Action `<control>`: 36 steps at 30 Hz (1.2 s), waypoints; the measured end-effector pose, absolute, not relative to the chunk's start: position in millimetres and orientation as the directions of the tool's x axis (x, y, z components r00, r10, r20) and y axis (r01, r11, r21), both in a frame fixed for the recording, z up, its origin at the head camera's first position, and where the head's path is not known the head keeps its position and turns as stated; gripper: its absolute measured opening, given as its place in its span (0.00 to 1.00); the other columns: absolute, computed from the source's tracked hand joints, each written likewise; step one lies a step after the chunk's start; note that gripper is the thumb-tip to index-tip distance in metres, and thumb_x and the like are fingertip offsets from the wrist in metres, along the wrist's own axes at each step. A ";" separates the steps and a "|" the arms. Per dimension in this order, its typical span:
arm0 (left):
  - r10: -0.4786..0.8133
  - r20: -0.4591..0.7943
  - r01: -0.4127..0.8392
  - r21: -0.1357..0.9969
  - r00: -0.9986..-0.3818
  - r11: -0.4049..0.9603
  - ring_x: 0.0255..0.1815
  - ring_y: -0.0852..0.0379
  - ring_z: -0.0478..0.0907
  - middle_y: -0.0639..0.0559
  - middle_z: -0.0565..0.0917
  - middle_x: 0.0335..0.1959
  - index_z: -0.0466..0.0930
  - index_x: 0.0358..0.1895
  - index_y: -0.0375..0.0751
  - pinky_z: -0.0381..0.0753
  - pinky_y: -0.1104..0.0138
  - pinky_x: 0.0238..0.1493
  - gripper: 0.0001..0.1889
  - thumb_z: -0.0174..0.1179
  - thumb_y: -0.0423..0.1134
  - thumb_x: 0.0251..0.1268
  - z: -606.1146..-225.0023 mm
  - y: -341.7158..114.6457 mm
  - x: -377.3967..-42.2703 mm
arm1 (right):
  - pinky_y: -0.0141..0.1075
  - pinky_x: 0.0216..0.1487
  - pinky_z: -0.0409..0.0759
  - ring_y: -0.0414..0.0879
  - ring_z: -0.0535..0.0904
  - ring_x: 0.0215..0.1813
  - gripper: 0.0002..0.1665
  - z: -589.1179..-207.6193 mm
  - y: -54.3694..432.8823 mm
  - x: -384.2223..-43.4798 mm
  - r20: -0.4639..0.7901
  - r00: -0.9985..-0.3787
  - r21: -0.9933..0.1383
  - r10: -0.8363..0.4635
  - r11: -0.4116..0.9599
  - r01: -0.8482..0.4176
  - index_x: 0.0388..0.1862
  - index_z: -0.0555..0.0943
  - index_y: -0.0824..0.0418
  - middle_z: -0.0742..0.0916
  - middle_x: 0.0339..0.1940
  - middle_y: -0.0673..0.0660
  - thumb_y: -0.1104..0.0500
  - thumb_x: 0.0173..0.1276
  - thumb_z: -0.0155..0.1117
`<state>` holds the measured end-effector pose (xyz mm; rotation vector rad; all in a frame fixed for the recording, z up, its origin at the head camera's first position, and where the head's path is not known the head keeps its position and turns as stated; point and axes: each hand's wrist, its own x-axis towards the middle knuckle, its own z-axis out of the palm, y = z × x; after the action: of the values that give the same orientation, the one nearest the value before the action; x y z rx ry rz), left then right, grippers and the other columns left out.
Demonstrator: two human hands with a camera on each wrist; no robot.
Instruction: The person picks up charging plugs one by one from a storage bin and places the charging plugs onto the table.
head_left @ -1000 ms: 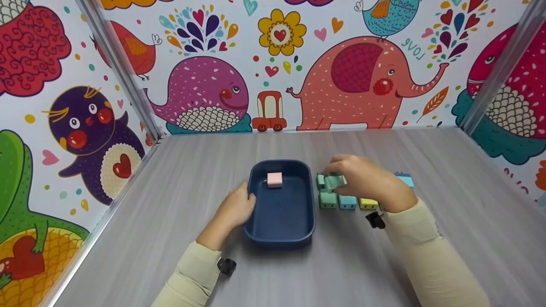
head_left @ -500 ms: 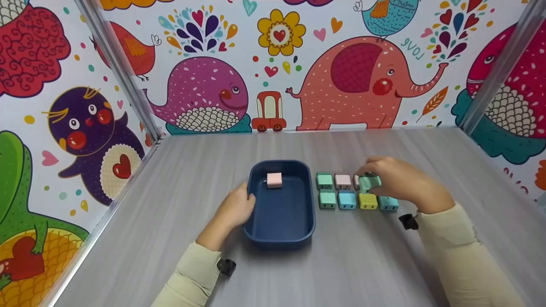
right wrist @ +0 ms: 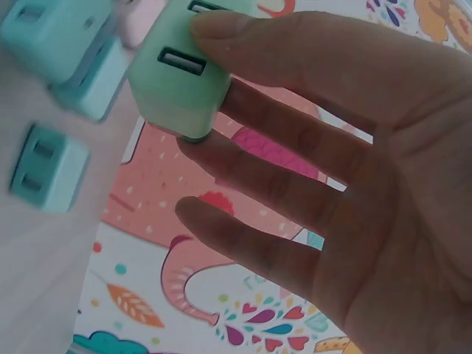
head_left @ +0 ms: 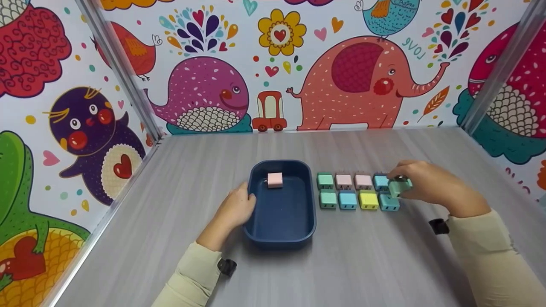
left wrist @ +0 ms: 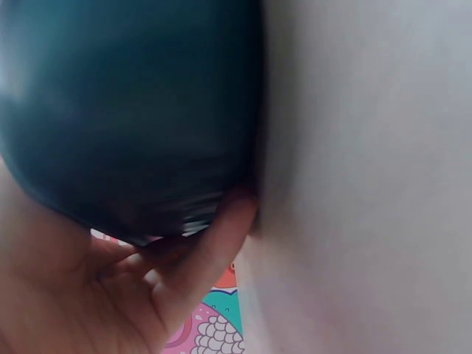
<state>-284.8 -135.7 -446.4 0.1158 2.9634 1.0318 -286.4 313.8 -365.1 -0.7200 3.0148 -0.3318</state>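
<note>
My right hand [head_left: 431, 185] pinches a mint-green USB wall charger [right wrist: 181, 70] between thumb and fingers, its two USB slots showing in the right wrist view. It hangs just above the right end of two rows of chargers. At that end lie a light blue charger [head_left: 381, 181] and a teal charger [head_left: 389, 201]. My left hand [head_left: 232, 207] holds the left side of a dark blue tray [head_left: 313, 204]; in the left wrist view its fingers lie against the tray's outer wall. Inside the tray, near its far end, sits a pink charger [head_left: 274, 180].
Further left in the rows are a green charger [head_left: 325, 181], two pink chargers [head_left: 344, 181], another green charger [head_left: 328, 199], a blue charger [head_left: 347, 200] and a yellow charger [head_left: 368, 200]. Cartoon-printed walls [head_left: 204, 94] border the grey table [head_left: 204, 157] at the back and sides.
My right hand has moved rightward along the rows with the green charger, from beside the tray to their right end, uncovering the back row. The left hand and tray stay put.
</note>
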 end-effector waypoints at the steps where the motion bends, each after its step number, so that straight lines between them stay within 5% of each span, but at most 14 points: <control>1: 0.070 0.020 0.067 0.620 -0.997 0.782 0.75 0.35 0.73 0.28 0.74 0.74 0.63 0.78 0.23 0.71 0.43 0.74 0.29 0.48 0.39 0.84 -446.2 -135.6 -284.8 | 0.59 0.55 0.86 0.60 0.85 0.56 0.30 -365.9 317.4 -286.4 0.024 -0.893 -0.212 -0.449 0.871 -0.443 0.58 0.90 0.62 0.89 0.54 0.62 0.64 0.54 0.88; 36: 0.068 0.021 0.067 0.610 -0.997 0.789 0.73 0.35 0.75 0.30 0.77 0.71 0.66 0.77 0.26 0.74 0.43 0.72 0.27 0.47 0.38 0.83 -447.0 -135.2 -286.0 | 0.61 0.54 0.86 0.59 0.81 0.48 0.28 -390.4 341.4 -300.9 -0.189 -0.930 -0.259 -0.316 0.929 -0.264 0.56 0.89 0.63 0.87 0.53 0.66 0.69 0.55 0.85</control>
<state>-286.0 -135.2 -447.0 0.1120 2.9695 1.0124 -300.9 341.4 -390.4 -0.4360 2.8599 -0.3377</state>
